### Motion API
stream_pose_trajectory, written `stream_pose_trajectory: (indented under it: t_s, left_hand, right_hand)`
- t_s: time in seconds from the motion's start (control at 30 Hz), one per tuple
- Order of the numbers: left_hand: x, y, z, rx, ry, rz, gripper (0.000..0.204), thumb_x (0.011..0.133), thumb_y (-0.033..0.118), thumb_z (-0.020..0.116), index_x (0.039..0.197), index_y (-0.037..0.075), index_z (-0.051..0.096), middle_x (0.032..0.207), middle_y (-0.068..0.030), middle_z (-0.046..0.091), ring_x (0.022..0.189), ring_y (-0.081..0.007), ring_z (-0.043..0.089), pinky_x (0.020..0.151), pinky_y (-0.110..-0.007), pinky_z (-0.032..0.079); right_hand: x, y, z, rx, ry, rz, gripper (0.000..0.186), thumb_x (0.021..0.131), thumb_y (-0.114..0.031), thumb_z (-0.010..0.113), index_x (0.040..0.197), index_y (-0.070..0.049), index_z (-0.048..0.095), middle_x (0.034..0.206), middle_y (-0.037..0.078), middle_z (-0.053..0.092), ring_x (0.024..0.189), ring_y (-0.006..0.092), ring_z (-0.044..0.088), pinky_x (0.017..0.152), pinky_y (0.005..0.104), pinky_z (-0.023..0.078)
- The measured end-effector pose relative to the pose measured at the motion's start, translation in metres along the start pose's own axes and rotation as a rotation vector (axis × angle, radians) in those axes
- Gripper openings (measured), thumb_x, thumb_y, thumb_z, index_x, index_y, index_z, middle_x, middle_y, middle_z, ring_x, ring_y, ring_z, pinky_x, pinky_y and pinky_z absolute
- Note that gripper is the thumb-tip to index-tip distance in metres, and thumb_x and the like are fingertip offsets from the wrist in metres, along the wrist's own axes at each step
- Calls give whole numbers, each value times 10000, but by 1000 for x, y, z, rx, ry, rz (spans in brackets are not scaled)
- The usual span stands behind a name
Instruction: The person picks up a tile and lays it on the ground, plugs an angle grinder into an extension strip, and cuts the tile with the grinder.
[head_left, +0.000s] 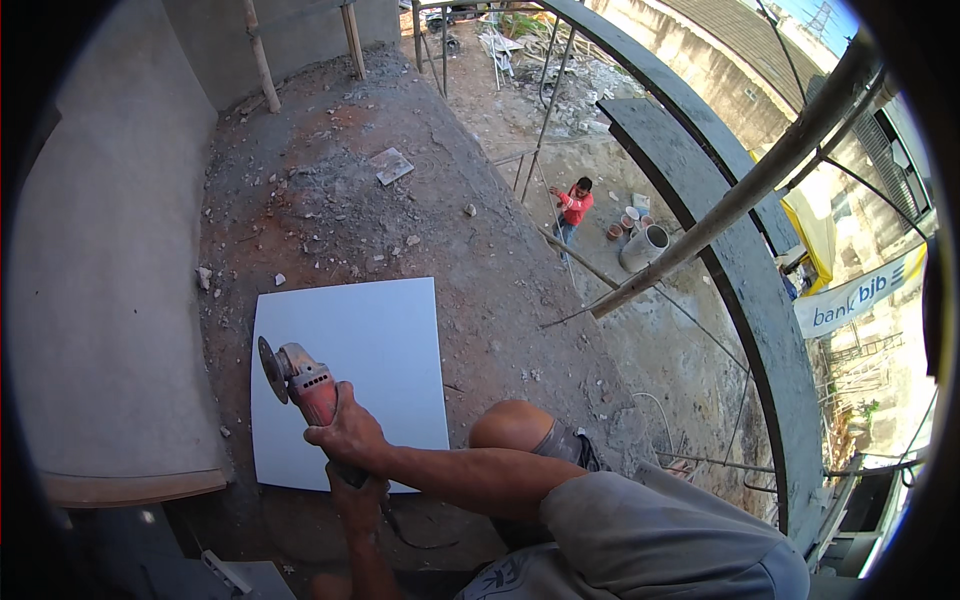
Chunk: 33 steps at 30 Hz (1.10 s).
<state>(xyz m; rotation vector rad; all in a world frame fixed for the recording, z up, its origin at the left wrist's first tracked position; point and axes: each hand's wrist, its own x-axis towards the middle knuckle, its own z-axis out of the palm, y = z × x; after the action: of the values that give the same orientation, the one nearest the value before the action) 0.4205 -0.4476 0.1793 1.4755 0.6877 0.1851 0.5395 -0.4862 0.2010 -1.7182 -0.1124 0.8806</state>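
Observation:
An angle grinder [314,390] with a red and grey body and a round cutting disc [272,370] is held over a large white tile [385,340] lying flat on the rough ground. My right hand [350,432] is wrapped round the middle of its body. Lower down, my left hand [355,490] grips the dark rear end, where the cord [400,535] trails off. The disc stands on edge near the tile's left side; whether it touches the surface or spins, I cannot tell.
A plastered wall [120,260] rises at left. Rubble and a loose tile piece [390,166] lie ahead. At right the ledge drops to a lower yard, where a person in red [574,204] stands by buckets [628,218]. A pole [720,215] slants across. My bent knee [510,428] is beside the tile.

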Motion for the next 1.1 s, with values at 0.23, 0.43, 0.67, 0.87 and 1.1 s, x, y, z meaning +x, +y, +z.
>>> stream_pose_trajectory:
  t_s: [0.23,0.43,0.67,0.87,1.1]
  left_hand:
    - [0,0,0,-2,-17,-2,664,737,135,788,1235,17,365,884,-72,564,676,-119,561,564,-266,479]
    - [2,-1,-1,-15,-52,-44,640,745,138,782,1218,21,368,843,-58,560,645,-102,548,542,-259,467]
    - [2,1,0,-15,-54,-10,624,749,151,781,1201,20,370,813,-50,556,620,-96,539,528,-253,460]
    - [-3,9,4,-18,-9,-60,578,754,157,772,1156,26,378,800,-54,558,612,-100,540,528,-255,452]
    - [-4,8,4,23,-3,-64,579,752,169,773,1150,25,378,799,-53,556,619,-104,541,536,-258,453]
  right_hand:
    - [1,1,0,0,0,8,679,713,-303,694,1190,-21,302,1022,277,580,933,423,617,842,472,471]
    - [1,2,1,-8,14,-7,680,713,-300,694,1191,-17,302,1014,279,580,916,420,622,833,467,477]
    - [3,3,1,-1,0,-7,684,713,-302,696,1189,-12,300,1010,274,578,902,406,625,824,462,482]
    - [2,3,2,-16,7,-19,679,714,-298,695,1183,-10,298,1005,275,577,897,410,625,824,461,481]
    - [1,3,0,-10,6,-17,679,717,-302,695,1183,-9,297,1001,274,577,901,408,623,833,461,477]
